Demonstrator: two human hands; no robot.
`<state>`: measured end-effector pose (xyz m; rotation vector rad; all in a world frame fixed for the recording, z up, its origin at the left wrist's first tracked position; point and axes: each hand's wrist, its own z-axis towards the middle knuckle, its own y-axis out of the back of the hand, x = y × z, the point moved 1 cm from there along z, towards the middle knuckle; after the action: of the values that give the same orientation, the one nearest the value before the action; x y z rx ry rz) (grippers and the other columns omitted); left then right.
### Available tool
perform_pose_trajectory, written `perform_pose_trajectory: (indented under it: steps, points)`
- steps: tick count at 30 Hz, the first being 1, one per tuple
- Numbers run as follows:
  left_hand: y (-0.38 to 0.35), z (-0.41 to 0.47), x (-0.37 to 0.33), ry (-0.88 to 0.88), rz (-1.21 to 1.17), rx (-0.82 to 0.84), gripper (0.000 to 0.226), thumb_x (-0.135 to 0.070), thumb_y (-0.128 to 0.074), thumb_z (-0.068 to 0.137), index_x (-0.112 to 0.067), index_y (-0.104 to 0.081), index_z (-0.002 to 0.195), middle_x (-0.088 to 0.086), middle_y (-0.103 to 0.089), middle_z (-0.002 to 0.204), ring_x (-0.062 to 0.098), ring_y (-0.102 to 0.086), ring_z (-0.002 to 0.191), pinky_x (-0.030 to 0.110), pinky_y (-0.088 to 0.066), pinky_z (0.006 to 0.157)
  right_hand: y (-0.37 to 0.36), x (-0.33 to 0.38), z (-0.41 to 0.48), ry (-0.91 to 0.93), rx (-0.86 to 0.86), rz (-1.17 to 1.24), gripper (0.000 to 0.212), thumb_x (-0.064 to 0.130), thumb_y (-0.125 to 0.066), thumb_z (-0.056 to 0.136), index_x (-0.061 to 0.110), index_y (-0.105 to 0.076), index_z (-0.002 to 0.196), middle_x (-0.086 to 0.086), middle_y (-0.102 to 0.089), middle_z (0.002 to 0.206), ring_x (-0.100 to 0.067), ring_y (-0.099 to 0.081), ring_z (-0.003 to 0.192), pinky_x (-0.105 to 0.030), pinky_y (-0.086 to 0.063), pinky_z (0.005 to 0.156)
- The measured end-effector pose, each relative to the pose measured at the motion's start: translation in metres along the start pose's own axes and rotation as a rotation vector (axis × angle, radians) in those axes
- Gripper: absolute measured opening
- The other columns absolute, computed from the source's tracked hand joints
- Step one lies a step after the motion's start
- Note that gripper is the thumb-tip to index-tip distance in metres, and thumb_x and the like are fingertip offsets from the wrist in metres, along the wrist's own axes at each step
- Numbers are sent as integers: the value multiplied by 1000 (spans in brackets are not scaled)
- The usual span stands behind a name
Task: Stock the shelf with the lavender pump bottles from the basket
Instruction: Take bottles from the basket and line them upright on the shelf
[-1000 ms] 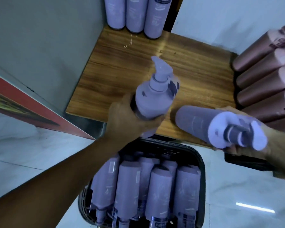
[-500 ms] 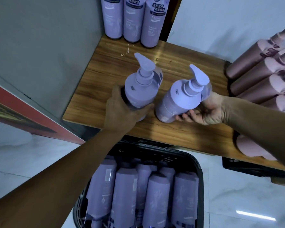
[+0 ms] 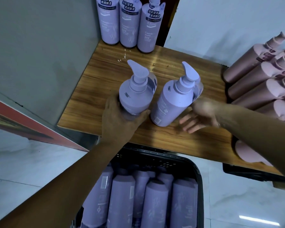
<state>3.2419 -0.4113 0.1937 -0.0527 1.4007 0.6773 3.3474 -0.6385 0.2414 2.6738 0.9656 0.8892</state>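
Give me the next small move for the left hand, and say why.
Probably open the left hand, easing its grip on the left bottle: it looks set upright on the shelf, beside the right bottle, which stands free with the right hand open next to it. Then both hands could go down to the basket for more.

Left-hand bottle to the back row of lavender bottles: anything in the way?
Nothing visible. Only bare shelf lies between the bottle in the left hand and the back row. The second bottle stands to its right, outside that path.
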Motion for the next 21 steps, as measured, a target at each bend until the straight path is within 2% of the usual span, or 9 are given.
perform_pose_trajectory:
  steps: [2,4,7,9,12,14,18,20,21]
  points:
    - [-2,-8,-3,-47,126,-86,95,-62,-79,62,-4,-48,132,10,-51,129,25,-50,120,46,-46,96,7,-10,6,294,-239,-161,32,-1,-45,94,15,-55,120,-18,-70,99,-32,-69,75,-45,-60,65]
    - [-10,-15,-9,-4,145,-178,107,-70,-77,57,-7,-42,137,11,-44,132,24,-44,123,45,-43,100,10,-15,6,528,-260,-270,53,-14,-62,79,21,-55,119,-8,-66,109,-23,-65,90,-42,-57,77]
    - [-20,-14,-18,39,117,-258,107,-72,-78,53,-12,-42,134,3,-46,127,11,-41,115,32,-42,98,5,-9,3,670,-42,-212,65,-6,-83,65,15,-59,121,-2,-66,117,-18,-60,112,-40,-49,99]
    - [-22,-8,-15,59,40,-271,94,-62,-82,56,-17,-44,130,-7,-50,121,9,-49,110,36,-48,93,-4,-4,0,742,-8,-176,65,-2,-88,60,9,-61,119,-2,-70,112,-16,-63,109,-38,-51,97]
    - [-10,7,0,-1,-135,-126,81,-48,-84,66,-22,-46,133,-12,-57,126,4,-57,115,33,-52,94,-25,0,-4,762,-244,-252,99,30,-95,54,12,-46,138,13,-66,115,-1,-61,105,-21,-50,90]
    - [3,22,11,-64,-123,23,79,-45,-80,73,-24,-43,139,-12,-56,134,3,-54,122,33,-50,98,-46,-3,-7,772,-403,-203,103,50,-92,48,17,-45,134,13,-64,113,0,-61,101,-16,-50,81]
    - [22,35,24,-125,-56,159,79,-50,-71,80,-18,-36,143,-19,-52,135,-4,-52,121,18,-49,94,-79,-10,-3,722,-557,-67,107,67,-83,42,19,-46,130,-3,-56,126,-19,-59,112,-40,-52,92]
    - [24,30,28,-165,2,150,80,-50,-73,79,-16,-36,142,-23,-51,133,-7,-52,119,12,-47,90,-86,-13,-2,735,-575,-29,105,67,-83,40,22,-46,127,-3,-56,124,-18,-59,109,-40,-52,89]
    - [22,26,30,-168,25,143,83,-50,-76,77,-18,-36,142,-18,-53,134,-2,-54,120,17,-49,90,-88,-15,-2,756,-580,1,100,61,-87,40,21,-47,123,-3,-58,120,-16,-61,105,-36,-53,86]
